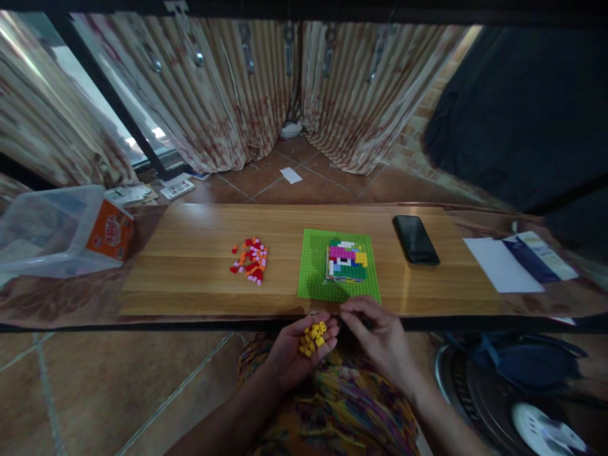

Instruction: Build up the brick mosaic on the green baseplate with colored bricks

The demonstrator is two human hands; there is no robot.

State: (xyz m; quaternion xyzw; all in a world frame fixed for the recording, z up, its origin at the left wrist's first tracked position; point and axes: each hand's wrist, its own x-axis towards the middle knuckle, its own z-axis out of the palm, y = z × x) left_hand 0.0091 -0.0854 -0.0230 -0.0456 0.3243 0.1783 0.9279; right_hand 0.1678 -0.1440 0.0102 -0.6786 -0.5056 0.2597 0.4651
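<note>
My left hand (297, 354) is cupped, palm up, below the table's front edge and holds a heap of small yellow toy bricks (312, 339). Just to its right, my right hand (377, 332) has thumb and forefinger pinched together; whatever may be between them is too small to make out. Its fingertips are close to the front edge of a green baseplate (313, 266). On that plate stands a layered block of many-coloured bricks (348, 261), with magenta, green, yellow and white on top. A loose pile of red, orange and pink bricks (255, 259) lies left of the plate.
A black phone (417, 239) rests on the wooden board (199, 253), right of the baseplate. A clear plastic box (52, 228) with an orange label stands at the left end. Papers (503, 265) lie at the right end. Curtains (213, 95) hang beyond the table.
</note>
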